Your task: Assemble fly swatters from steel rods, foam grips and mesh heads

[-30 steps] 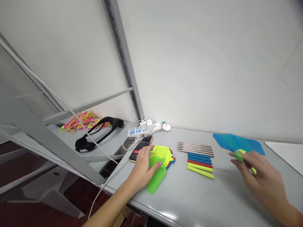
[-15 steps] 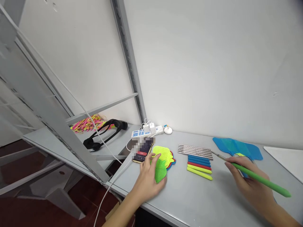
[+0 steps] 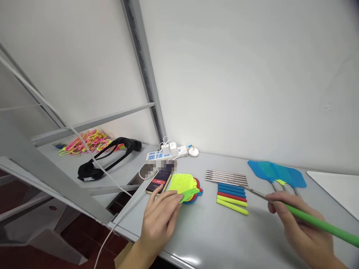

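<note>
Pinched in my left hand [image 3: 161, 216] is a green fly swatter head [image 3: 188, 195], tilted up and partly hidden by the fingers. Just beyond it lies a stack of swatter heads, with a yellow one [image 3: 182, 182] on top and red and blue ones beneath. My right hand [image 3: 301, 220] grips a metal rod with a green handle [image 3: 325, 224], its bare tip pointing left. Between the hands lie several metal rods [image 3: 226, 177] side by side. Below them is a row of blue, red and yellow handle grips [image 3: 232, 198].
Blue swatters [image 3: 276, 172] lie at the back right, beside a white board [image 3: 333, 188]. Behind my left hand are a phone [image 3: 159, 181] and a power strip [image 3: 153, 156]. Left of a shelf post are a black headset [image 3: 112, 157] and a pink-yellow pile [image 3: 89, 142]. A white cable crosses the left side.
My left hand has lifted the green swatter head and turned it nearly edge-on. The rod in my right hand has shifted left, nearer the head. The view has swung slightly right.
</note>
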### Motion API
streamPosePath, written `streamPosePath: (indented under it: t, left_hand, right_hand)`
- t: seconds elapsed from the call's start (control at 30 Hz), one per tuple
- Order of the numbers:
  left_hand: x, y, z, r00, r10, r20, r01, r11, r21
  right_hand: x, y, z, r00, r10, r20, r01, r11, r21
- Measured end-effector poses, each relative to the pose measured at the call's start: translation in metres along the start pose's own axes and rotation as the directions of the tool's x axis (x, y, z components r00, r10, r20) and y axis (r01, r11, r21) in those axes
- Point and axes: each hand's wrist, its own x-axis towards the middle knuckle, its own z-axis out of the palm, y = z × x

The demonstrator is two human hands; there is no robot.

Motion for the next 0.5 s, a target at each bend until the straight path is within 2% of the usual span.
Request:
streamPosePath:
  t: [0.1,0.13,0.17,0.23,0.27,0.33,0.4,0.5]
  left_hand:
    - [0.041,0.014,0.016,0.986,-0.14,-0.088,0.117,0.966,-0.23]
    - [0.057,0.019,0.026,0.972,-0.235,-0.028,0.214,0.923,-0.318]
    - [0.072,0.023,0.039,0.948,-0.307,0.088,0.316,0.863,-0.395]
    - [0.095,0.028,0.067,0.876,-0.333,0.348,0.476,0.712,-0.517]
    - [0.102,0.03,0.081,0.835,-0.335,0.437,0.542,0.639,-0.546]
    - [0.106,0.033,0.105,0.761,-0.361,0.538,0.644,0.517,-0.564]
    - [0.098,0.034,0.119,0.697,-0.423,0.578,0.717,0.432,-0.548]
    - [0.082,0.036,0.123,0.622,-0.465,0.63,0.783,0.374,-0.497]
  right_hand:
    - [0.014,-0.007,0.0,0.988,0.151,-0.01,-0.149,0.983,0.109]
    - [0.02,-0.009,0.001,0.977,0.212,-0.006,-0.207,0.963,0.175]
    - [0.026,-0.01,0.001,0.962,0.273,0.007,-0.266,0.93,0.255]
    - [0.038,-0.008,0.001,0.924,0.379,0.049,-0.364,0.834,0.415]
    - [0.043,-0.006,0.0,0.905,0.42,0.062,-0.395,0.78,0.486]
    - [0.048,0.003,0.0,0.87,0.487,0.077,-0.431,0.675,0.599]
    - [0.049,0.011,-0.001,0.834,0.542,0.103,-0.456,0.573,0.681]
    - [0.046,0.018,0.001,0.784,0.594,0.178,-0.513,0.459,0.726]
